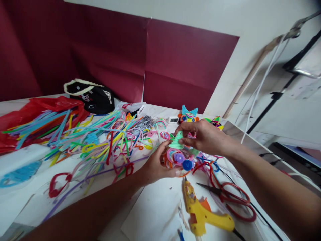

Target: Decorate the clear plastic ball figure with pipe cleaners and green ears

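Observation:
My left hand [158, 164] is wrapped round a colourful pipe-cleaner figure [173, 157] with round button-like parts in purple and blue facing right. At the figure's top is a pale green pointed pipe-cleaner piece [177, 142]. My right hand [198, 135] pinches that green piece between thumb and fingers, and it touches the figure. Below the hands a yellow hot glue gun [200, 211] lies on white paper, its nozzle toward the figure. Red-handled scissors [233, 197] lie partly open beside it, under my right forearm.
Many loose pipe cleaners [100, 140] spread over the left side, some in a red plastic bag [57, 103]. A black bag [100, 98] stands behind them. Another figure with blue ears [189, 115] and a small digital display [173, 119] stand at the back. A black cord trails at right.

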Motion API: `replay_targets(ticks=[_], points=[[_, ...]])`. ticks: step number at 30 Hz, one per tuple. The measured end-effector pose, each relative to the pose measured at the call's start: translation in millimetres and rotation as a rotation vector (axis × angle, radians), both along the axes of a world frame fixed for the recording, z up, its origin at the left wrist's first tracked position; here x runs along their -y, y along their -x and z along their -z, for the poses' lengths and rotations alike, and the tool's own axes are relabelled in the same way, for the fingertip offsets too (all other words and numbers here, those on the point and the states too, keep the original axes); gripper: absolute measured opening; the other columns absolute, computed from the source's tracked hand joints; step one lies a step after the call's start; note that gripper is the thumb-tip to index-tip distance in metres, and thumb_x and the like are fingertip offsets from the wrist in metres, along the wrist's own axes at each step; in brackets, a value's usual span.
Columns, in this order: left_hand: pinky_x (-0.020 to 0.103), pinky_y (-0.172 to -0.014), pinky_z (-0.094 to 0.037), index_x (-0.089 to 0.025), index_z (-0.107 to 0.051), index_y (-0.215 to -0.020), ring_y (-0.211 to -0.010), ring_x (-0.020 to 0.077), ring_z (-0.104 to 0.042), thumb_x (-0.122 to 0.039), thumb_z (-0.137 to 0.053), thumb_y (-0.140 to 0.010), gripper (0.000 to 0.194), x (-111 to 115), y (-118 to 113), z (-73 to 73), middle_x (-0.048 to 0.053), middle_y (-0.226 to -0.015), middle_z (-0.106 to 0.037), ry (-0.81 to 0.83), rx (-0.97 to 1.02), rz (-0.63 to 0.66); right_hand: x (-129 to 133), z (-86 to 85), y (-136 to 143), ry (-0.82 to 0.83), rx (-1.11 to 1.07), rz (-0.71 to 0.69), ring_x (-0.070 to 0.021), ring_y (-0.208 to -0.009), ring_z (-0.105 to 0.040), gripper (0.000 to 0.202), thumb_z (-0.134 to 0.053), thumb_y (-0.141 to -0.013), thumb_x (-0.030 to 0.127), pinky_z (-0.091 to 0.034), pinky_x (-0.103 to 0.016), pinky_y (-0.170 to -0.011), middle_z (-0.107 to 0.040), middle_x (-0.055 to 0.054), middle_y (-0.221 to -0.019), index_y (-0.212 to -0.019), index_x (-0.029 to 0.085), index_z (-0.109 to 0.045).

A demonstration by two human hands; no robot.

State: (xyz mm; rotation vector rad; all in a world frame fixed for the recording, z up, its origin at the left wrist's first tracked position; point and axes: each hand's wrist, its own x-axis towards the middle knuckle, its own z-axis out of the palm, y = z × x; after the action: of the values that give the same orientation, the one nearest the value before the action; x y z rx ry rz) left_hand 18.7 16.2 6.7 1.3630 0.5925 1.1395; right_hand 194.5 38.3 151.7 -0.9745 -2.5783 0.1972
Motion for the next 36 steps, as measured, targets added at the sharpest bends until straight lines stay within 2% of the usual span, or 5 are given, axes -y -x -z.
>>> replay_targets(ticks=[6, 15, 18, 25, 36], points=[[0.044, -0.101, -0.045, -0.02, -0.041, -0.133, -0.116, 0.0308, -0.059, -0.029, -0.088, -0.059, 0.088, 1.1, -1.7, -3.2, 0.013, -0.127, -0.06, 0.015, 0.038, 0.014, -3.1, 0.3, 4.7, -0.038, 0.081, 0.034, -0.0097, -0.059, -0.054, 0.016, -0.065, -0.079, 0.009, -0.037, -0.021, -0.058, -0.064, 0.001, -0.068, -0.094, 0.014, -0.07], [0.042, -0.097, -0.047, -0.021, -0.04, -0.132, -0.114, 0.0301, -0.059, -0.03, -0.087, -0.061, 0.087, -0.6, -0.5, -1.5, 0.013, -0.129, -0.058, 0.003, -0.031, -0.02, -3.4, -4.2, 10.0, 0.022, 0.155, 0.058, -0.0119, -0.065, -0.059, 0.024, -0.068, -0.081, 0.011, -0.038, -0.022, -0.061, -0.069, -0.002, -0.076, -0.105, 0.013, -0.07], [0.04, -0.095, -0.048, -0.02, -0.04, -0.13, -0.113, 0.0298, -0.06, -0.03, -0.086, -0.062, 0.083, -2.5, 0.3, 0.0, 0.013, -0.128, -0.058, -0.001, -0.056, -0.032, -3.0, -2.1, 10.9, 0.036, 0.142, 0.076, -0.0116, -0.062, -0.058, 0.02, -0.071, -0.081, 0.017, -0.037, -0.021, -0.059, -0.066, 0.0, -0.07, -0.101, 0.014, -0.071], [0.039, -0.092, -0.049, -0.018, -0.039, -0.13, -0.11, 0.0301, -0.06, -0.033, -0.087, -0.06, 0.087, -3.0, 0.1, -0.6, 0.013, -0.123, -0.059, -0.005, -0.097, -0.064, -7.2, 6.8, 13.3, 0.052, 0.089, 0.103, -0.0116, -0.06, -0.056, 0.017, -0.074, -0.076, 0.016, -0.036, -0.021, -0.056, -0.062, 0.002, -0.067, -0.093, 0.016, -0.071], [0.03, -0.083, -0.05, -0.021, -0.044, -0.123, -0.097, 0.021, -0.063, -0.029, -0.088, -0.06, 0.077, -1.5, -1.4, -1.6, 0.006, -0.11, -0.062, -0.03, -0.057, -0.067, -9.5, 8.7, 17.6, 0.108, 0.082, 0.097, -0.013, -0.061, -0.056, 0.013, -0.069, -0.072, 0.014, -0.038, -0.022, -0.056, -0.062, 0.001, -0.067, -0.084, 0.017, -0.065]])
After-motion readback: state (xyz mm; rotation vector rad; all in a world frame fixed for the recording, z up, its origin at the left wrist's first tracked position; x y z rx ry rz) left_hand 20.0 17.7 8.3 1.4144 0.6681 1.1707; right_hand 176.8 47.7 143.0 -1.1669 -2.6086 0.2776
